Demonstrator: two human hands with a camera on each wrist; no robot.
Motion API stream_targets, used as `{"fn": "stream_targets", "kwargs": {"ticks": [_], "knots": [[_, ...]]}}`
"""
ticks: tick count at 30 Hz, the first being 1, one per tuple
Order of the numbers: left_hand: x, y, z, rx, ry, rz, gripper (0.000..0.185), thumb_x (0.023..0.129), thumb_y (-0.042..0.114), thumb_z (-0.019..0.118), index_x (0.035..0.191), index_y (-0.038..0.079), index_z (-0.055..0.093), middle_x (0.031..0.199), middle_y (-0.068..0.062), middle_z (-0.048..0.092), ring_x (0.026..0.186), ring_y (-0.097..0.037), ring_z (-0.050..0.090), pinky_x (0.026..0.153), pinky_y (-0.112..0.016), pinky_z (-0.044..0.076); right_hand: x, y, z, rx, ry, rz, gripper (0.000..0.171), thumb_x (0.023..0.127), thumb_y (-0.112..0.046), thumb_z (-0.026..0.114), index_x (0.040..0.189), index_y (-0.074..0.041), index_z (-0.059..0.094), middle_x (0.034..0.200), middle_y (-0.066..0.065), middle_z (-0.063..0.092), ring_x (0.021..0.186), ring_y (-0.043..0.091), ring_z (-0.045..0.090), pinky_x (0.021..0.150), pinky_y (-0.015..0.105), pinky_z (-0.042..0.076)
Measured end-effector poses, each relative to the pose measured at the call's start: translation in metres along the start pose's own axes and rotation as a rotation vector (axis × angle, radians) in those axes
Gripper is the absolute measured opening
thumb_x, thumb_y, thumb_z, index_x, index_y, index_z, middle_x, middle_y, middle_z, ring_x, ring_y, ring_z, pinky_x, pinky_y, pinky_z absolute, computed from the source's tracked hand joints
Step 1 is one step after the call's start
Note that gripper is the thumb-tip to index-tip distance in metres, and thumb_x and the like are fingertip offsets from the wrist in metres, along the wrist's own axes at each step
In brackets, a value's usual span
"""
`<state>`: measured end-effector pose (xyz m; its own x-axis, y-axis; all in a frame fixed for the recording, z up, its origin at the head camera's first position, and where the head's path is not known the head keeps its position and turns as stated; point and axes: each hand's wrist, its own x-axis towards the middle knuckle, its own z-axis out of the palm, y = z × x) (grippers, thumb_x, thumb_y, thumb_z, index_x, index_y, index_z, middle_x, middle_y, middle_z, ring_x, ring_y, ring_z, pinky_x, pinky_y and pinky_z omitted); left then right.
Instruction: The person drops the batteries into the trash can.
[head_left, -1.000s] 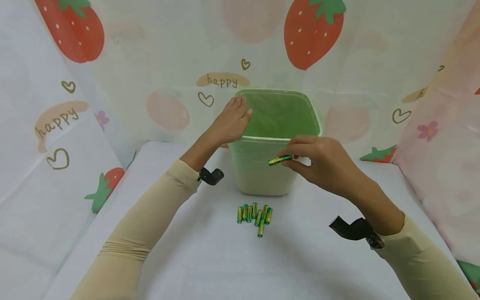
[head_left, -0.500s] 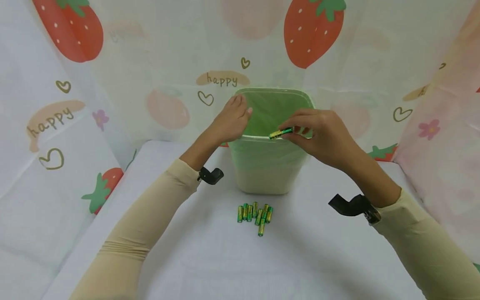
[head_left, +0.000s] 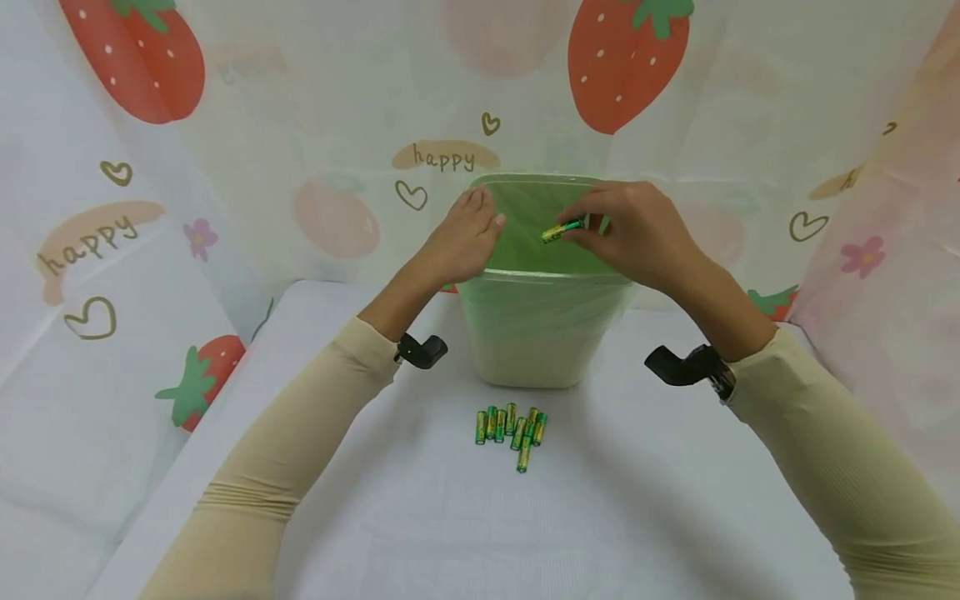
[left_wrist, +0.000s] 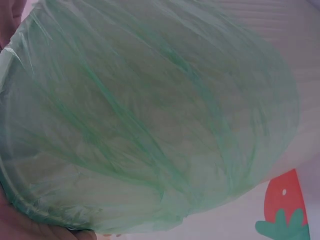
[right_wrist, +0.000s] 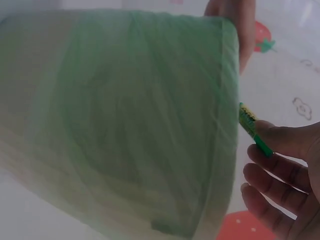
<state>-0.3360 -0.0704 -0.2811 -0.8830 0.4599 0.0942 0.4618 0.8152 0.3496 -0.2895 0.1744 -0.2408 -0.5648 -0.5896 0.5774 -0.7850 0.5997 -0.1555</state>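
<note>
A pale bin [head_left: 525, 358] lined with a thin green plastic bag [left_wrist: 150, 130] stands upright on the white cloth. My left hand [head_left: 465, 237] grips its left rim; in the left wrist view, fingers curl over the bagged edge. Between thumb and fingertips, my right hand [head_left: 637, 233] pinches a green and yellow battery [head_left: 561, 232]. In the head view that battery overlaps the bin's opening. The right wrist view has the battery right beside the bagged rim [right_wrist: 227, 100]. Several matching batteries [head_left: 518, 433] lie in a loose cluster in front of the bin.
White cloth [head_left: 420, 517] covers the table. Fabric walls [head_left: 337, 108] with strawberry and heart prints stand behind the bin and on both sides. A black wrist camera [head_left: 422, 352] sits on the left wrist, another black camera [head_left: 678, 365] on the right.
My right hand has risen with the battery from in front of the bin to over its opening. My left hand has stayed on the rim, and the batteries on the cloth have not moved.
</note>
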Motion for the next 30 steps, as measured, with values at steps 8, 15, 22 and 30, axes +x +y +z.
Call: {"fn": "stream_targets", "kwargs": {"ticks": [8,15,22,30], "knots": [[0.001,-0.001,0.001,-0.003,0.006,0.004,0.062,0.114,0.031,0.016,0.158,-0.011,0.003,0.168,-0.024,-0.002,0.156,-0.031,-0.007,0.125,-0.032,-0.006,0.013,0.014,0.008,-0.041,-0.091,0.113,0.016,0.086,-0.008,0.082,0.102,-0.007,0.081,0.092,0.005,0.075,0.077,0.02,0.065,0.066,0.036,0.05],[0.002,-0.002,0.001,-0.006,0.005,0.007,0.062,0.114,0.031,0.016,0.158,-0.01,0.004,0.168,-0.023,-0.002,0.156,-0.03,-0.007,0.125,-0.033,-0.006,0.022,0.022,0.017,-0.076,-0.169,0.196,0.014,0.089,-0.01,0.08,0.103,-0.01,0.082,0.094,0.005,0.075,0.077,0.02,0.063,0.065,0.036,0.048],[0.001,-0.001,0.001,-0.004,0.01,-0.004,0.062,0.114,0.032,0.017,0.158,-0.01,0.005,0.168,-0.024,-0.001,0.156,-0.03,-0.006,0.125,-0.033,-0.005,0.03,0.025,0.023,-0.103,-0.236,0.199,0.017,0.09,-0.009,0.078,0.107,-0.009,0.081,0.1,0.007,0.076,0.082,0.022,0.066,0.068,0.039,0.053],[0.0,0.001,0.001,-0.013,0.027,0.005,0.062,0.114,0.031,0.017,0.158,-0.011,0.007,0.168,-0.024,0.001,0.156,-0.032,-0.005,0.126,-0.035,-0.003,0.035,0.026,0.021,-0.115,-0.273,0.211,0.02,0.093,-0.011,0.076,0.112,-0.008,0.079,0.104,0.009,0.076,0.082,0.023,0.069,0.069,0.041,0.056]]}}
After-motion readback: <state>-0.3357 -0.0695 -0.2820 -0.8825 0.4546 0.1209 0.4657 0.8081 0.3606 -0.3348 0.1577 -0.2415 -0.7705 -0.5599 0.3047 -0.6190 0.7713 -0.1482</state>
